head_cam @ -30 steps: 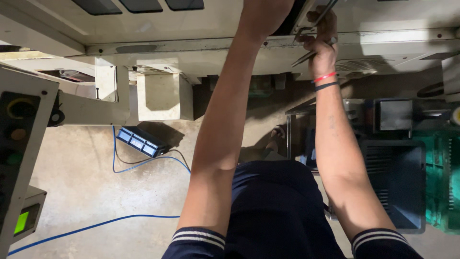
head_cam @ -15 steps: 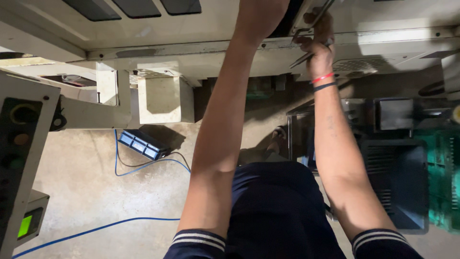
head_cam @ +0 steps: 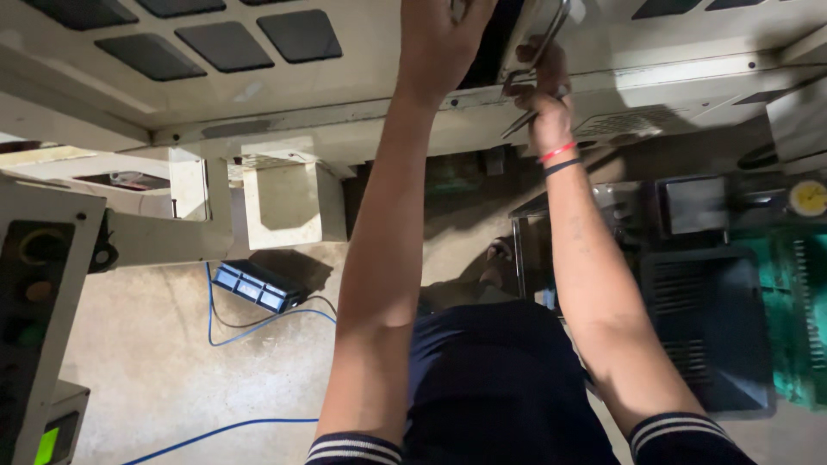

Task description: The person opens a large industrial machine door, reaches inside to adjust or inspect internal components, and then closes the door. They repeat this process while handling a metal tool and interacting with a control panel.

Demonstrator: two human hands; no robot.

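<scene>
Left hand (head_cam: 439, 43) laid flat, fingers cut off by frame, on cream machine housing (head_cam: 284, 95); grip indeterminable. Right hand (head_cam: 541, 95) closed around metal handle (head_cam: 543, 43) beside dark opening (head_cam: 489, 47).

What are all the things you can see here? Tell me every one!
machine housing: one, cream, across the top, with dark square panels
metal tool: one, silvery, thin, at the machine's dark opening, in the right hand
control panel: one, grey with round buttons, left edge
power strip: one, dark blue, on the floor under the machine
cable: blue, looping over the floor from the power strip
floor: concrete, pale, lower left
crate: one, dark, slotted, on the right
green part: one, far right edge
wristbands: two, red and black, right wrist
left hand: raised, pressed to the machine by the opening
right hand: raised, gripping the metal tool
</scene>
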